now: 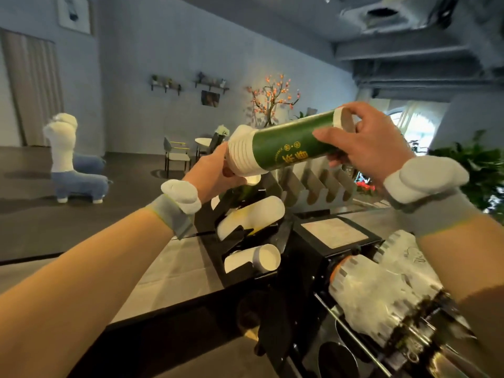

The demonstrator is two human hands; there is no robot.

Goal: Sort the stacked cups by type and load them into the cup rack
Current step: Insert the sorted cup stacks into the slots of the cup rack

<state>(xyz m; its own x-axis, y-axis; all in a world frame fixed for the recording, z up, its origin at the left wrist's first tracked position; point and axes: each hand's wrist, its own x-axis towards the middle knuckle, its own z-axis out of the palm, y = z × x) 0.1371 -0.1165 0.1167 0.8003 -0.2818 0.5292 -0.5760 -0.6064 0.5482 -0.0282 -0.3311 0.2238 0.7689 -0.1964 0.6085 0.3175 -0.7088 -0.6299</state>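
Note:
I hold a stack of green paper cups (286, 147) sideways above the black cup rack (242, 257). My left hand (215, 173) grips the stack's white rimmed end at the left. My right hand (362, 144) grips its narrow base end at the upper right. The rack's slanted slots hold a white cup stack (252, 218) in the middle and another white cup stack (255, 259) lower down. A green stack (240, 192) lies partly hidden in the top slot under my left hand.
Clear plastic cup stacks wrapped in film (381, 293) lie at the lower right on a dark machine (332, 233). A grey slotted holder (316, 184) stands behind the rack. The grey counter (174, 271) runs below my left arm. Chairs and plants stand farther off.

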